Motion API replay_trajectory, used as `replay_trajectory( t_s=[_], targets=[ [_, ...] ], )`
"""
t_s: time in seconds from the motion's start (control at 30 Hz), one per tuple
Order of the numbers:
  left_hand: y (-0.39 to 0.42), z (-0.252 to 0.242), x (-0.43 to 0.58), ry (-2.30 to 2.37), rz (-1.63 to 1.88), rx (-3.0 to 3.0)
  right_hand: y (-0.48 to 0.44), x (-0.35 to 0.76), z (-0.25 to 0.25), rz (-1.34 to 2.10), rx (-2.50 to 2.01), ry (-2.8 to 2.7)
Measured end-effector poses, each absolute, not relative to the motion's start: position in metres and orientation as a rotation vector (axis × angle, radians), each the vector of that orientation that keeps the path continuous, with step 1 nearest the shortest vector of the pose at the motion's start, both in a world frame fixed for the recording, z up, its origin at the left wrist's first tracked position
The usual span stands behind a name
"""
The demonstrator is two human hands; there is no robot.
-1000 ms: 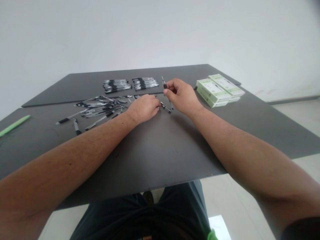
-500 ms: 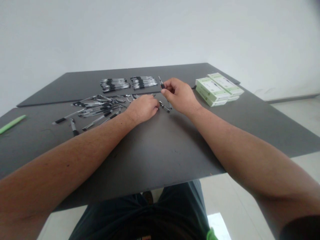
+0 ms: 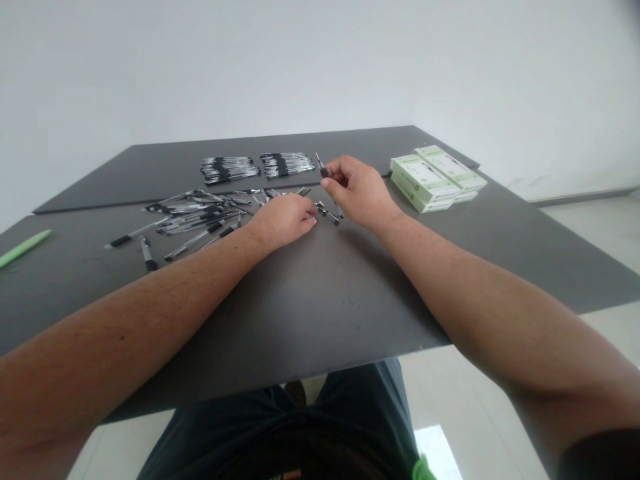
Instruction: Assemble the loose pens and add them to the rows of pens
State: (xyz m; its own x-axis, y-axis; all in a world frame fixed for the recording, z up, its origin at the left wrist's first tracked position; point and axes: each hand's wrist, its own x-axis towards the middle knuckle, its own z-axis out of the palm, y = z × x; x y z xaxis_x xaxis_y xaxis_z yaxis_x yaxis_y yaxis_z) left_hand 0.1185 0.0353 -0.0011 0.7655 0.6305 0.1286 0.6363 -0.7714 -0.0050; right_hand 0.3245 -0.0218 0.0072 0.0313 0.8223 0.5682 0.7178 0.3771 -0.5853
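Note:
My right hand (image 3: 357, 187) is closed on a pen (image 3: 321, 165) with a clear barrel and a black grip, its tip pointing up and away. My left hand (image 3: 285, 219) rests low at the right end of a pile of loose pens (image 3: 200, 212), its fingers curled. Whatever it pinches, if anything, is hidden by the hand. Between the two hands, loose pens (image 3: 328, 213) lie on the grey table. Two rows of pens, a left row (image 3: 229, 169) and a right row (image 3: 287, 164), lie side by side behind the pile.
Light-green and white pen boxes (image 3: 435, 179) are stacked to the right of my right hand. A green knife-like object (image 3: 25, 248) lies at the table's left. The table's near edge (image 3: 280, 381) is above my legs, and a white wall (image 3: 270, 67) stands behind.
My left hand has shifted slightly down and left, uncovering a bit more of the pens behind its fingers. My right hand holds the pen in nearly the same place.

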Motion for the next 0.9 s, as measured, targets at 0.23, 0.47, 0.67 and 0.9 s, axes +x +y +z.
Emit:
replay_trajectory(
  t_s=[0.23,0.47,0.67,0.9],
  targets=[
    [0.0341,0.0028,0.1231,-1.075,-0.123,-2.929,-0.022,0.3234,0.0072,0.159,-1.384,-1.712],
    [0.0327,0.0014,0.1204,-1.135,-0.204,-2.932,-0.021,0.3244,0.0039,0.159,-1.367,-1.723],
    [0.0315,0.0061,0.1245,-1.202,-0.128,-2.884,-0.0218,0.3247,0.0035,0.168,-1.362,-1.729],
    [0.0357,0.0092,0.1271,-1.183,-0.088,-2.858,-0.0238,0.3231,0.0052,0.162,-1.364,-1.748]
  ],
)
